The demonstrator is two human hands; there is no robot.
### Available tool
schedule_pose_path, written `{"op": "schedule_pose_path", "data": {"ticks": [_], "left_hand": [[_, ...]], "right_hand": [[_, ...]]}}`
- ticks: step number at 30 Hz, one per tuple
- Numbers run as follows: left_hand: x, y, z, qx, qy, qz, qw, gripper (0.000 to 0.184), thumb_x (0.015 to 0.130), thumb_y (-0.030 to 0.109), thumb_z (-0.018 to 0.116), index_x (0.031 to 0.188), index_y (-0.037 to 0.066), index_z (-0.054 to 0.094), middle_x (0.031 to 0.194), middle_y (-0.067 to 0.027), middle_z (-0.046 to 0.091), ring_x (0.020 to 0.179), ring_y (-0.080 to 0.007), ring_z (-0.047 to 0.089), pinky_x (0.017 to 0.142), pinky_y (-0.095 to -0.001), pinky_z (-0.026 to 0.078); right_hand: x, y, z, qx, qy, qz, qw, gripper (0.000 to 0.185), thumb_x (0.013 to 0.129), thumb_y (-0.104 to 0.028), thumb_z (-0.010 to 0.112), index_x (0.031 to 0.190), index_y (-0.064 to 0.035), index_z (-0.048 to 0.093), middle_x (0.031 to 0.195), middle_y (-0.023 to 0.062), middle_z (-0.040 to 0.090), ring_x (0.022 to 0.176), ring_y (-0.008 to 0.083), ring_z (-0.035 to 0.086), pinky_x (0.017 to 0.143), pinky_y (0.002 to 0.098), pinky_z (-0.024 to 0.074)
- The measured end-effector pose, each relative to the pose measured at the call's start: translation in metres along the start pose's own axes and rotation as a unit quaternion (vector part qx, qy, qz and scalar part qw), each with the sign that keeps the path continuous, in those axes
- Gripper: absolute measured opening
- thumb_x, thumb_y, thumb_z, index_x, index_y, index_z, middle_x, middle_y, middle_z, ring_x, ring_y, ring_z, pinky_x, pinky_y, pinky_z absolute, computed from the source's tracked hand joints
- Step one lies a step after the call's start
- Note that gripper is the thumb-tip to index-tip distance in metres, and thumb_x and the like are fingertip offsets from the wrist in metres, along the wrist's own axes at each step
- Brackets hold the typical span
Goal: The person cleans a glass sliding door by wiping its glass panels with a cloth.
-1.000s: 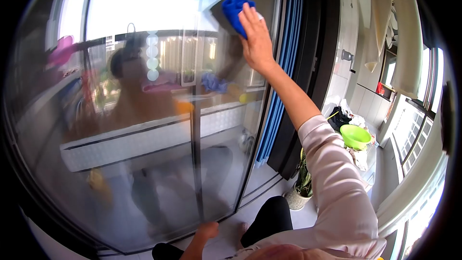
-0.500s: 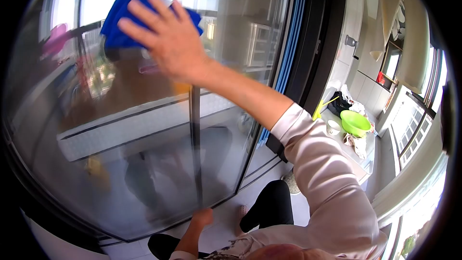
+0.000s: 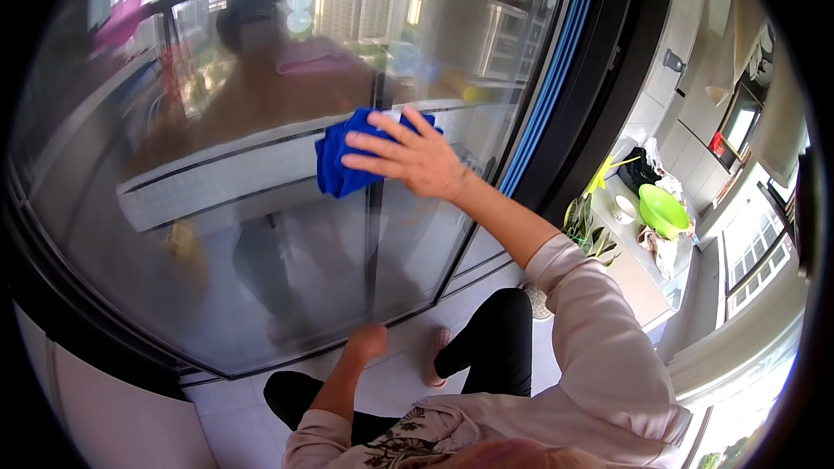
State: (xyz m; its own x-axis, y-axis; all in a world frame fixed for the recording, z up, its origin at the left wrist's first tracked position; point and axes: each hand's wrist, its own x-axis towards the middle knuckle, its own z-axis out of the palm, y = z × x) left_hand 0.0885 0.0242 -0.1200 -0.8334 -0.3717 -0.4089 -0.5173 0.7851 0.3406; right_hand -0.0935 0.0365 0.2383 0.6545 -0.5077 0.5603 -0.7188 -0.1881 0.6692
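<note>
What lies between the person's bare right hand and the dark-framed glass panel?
In the head view, a blue cloth separates the right hand from the glass.

looks like a home, on an enclosed balcony: has a glass door (image 3: 295, 269) reflecting apartment towers (image 3: 356, 10), a blue curtain (image 3: 556, 61), windows (image 3: 754, 234), pale floor tiles (image 3: 400, 373), a leafy plant (image 3: 586, 230), a green basin (image 3: 663, 211) and cloths (image 3: 660, 252) on a tabletop (image 3: 630, 234).
</note>
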Motion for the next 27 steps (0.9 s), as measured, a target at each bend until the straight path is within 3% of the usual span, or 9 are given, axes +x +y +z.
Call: {"op": "schedule_pose_path", "data": {"ticks": [2, 6, 7, 12, 14, 18, 20, 22, 27], "left_hand": [[-0.008, -0.003, -0.002, -0.018, 0.013, -0.009, 1.0, 0.023, 0.081, 0.01, 0.05, 0.097, 0.003, 0.066, 0.105, -0.018, 0.064, 0.098, -0.0345, 0.061, 0.083, -0.045, 0.049], [-0.018, -0.007, -0.003, -0.026, 0.029, -0.019, 0.999, 0.023, 0.079, 0.009, 0.051, 0.095, 0.002, 0.066, 0.103, -0.0183, 0.065, 0.095, -0.0353, 0.062, 0.082, -0.045, 0.049], [-0.018, -0.007, -0.001, -0.021, 0.034, -0.021, 0.999, 0.023, 0.079, 0.009, 0.051, 0.095, 0.002, 0.066, 0.103, -0.0186, 0.065, 0.095, -0.0353, 0.062, 0.081, -0.0449, 0.05], [-0.002, -0.007, 0.011, 0.004, 0.058, 0.009, 0.998, 0.019, 0.075, 0.007, 0.055, 0.089, 0.005, 0.068, 0.097, -0.0154, 0.067, 0.09, -0.0323, 0.065, 0.075, -0.0425, 0.052], [-0.016, 0.008, -0.009, -0.01, 0.024, 0.002, 1.0, 0.016, 0.076, 0.006, 0.056, 0.086, 0.004, 0.068, 0.096, -0.0138, 0.067, 0.09, -0.03, 0.065, 0.074, -0.0394, 0.052], [-0.029, 0.025, -0.021, 0.006, 0.025, 0.008, 1.0, 0.02, 0.078, 0.008, 0.056, 0.093, 0.008, 0.07, 0.097, -0.0109, 0.068, 0.093, -0.0273, 0.065, 0.072, -0.0407, 0.053], [-0.025, 0.026, -0.019, 0.008, 0.001, 0.004, 1.0, 0.025, 0.075, 0.011, 0.061, 0.099, 0.006, 0.068, 0.103, -0.0101, 0.067, 0.094, -0.0281, 0.064, 0.073, -0.0432, 0.053], [-0.024, 0.022, -0.008, -0.006, 0.048, -0.004, 0.999, 0.02, 0.073, 0.01, 0.059, 0.089, 0.007, 0.07, 0.091, -0.011, 0.068, 0.085, -0.0288, 0.066, 0.067, -0.0415, 0.053], [-0.031, 0.013, -0.011, -0.019, 0.013, -0.029, 0.999, 0.023, 0.074, 0.016, 0.063, 0.096, 0.011, 0.07, 0.097, -0.0071, 0.068, 0.09, -0.0282, 0.065, 0.07, -0.0434, 0.053]], "right_hand": [[0.024, 0.045, -0.026, -0.071, 0.012, 0.059, 0.996, 0.065, 0.076, -0.001, 0.055, 0.134, -0.0279, 0.046, 0.143, -0.0035, 0.039, 0.134, 0.0235, 0.032, 0.109, 0.046, 0.0235], [0.07, 0.144, -0.059, -0.093, 0.243, 0.16, 0.952, 0.057, 0.078, 0.001, 0.054, 0.132, -0.0134, 0.047, 0.14, 0.011, 0.041, 0.129, 0.0347, 0.036, 0.105, 0.0529, 0.0241], [0.074, 0.17, -0.068, -0.101, 0.236, 0.222, 0.941, 0.06, 0.085, -0.002, 0.05, 0.142, -0.011, 0.033, 0.148, 0.0153, 0.026, 0.135, 0.0382, 0.025, 0.109, 0.0492, 0.0199], [0.083, 0.162, -0.041, -0.099, 0.32, 0.221, 0.916, 0.059, 0.086, -0.004, 0.048, 0.142, -0.0149, 0.033, 0.145, 0.0143, 0.032, 0.135, 0.037, 0.027, 0.109, 0.0445, 0.023], [0.086, 0.092, -0.035, -0.017, 0.31, 0.103, 0.945, 0.054, 0.08, -0.005, 0.057, 0.133, -0.0121, 0.046, 0.143, 0.0136, 0.037, 0.13, 0.0375, 0.034, 0.105, 0.0547, 0.0219], [0.022, -0.022, 0.017, 0.047, 0.162, 0.143, 0.975, 0.06, 0.078, -0.004, 0.054, 0.135, -0.0236, 0.048, 0.145, 0.006, 0.037, 0.133, 0.0401, 0.029, 0.106, 0.0584, 0.0175], [-0.014, -0.068, 0.037, 0.055, 0.004, 0.112, 0.992, 0.061, 0.078, -0.001, 0.053, 0.134, -0.0252, 0.049, 0.145, 0.0038, 0.037, 0.134, 0.0369, 0.029, 0.106, 0.0574, 0.0186], [-0.048, -0.091, 0.059, 0.042, -0.096, 0.051, 0.993, 0.064, 0.077, 0.001, 0.052, 0.134, -0.0278, 0.048, 0.144, 0.0003, 0.038, 0.135, 0.0335, 0.03, 0.107, 0.0558, 0.0199], [-0.035, -0.064, 0.056, -0.022, -0.04, 0.022, 0.999, 0.061, 0.082, -0.004, 0.049, 0.136, -0.0304, 0.045, 0.145, -0.0036, 0.037, 0.134, 0.0297, 0.033, 0.105, 0.0543, 0.0248]]}}
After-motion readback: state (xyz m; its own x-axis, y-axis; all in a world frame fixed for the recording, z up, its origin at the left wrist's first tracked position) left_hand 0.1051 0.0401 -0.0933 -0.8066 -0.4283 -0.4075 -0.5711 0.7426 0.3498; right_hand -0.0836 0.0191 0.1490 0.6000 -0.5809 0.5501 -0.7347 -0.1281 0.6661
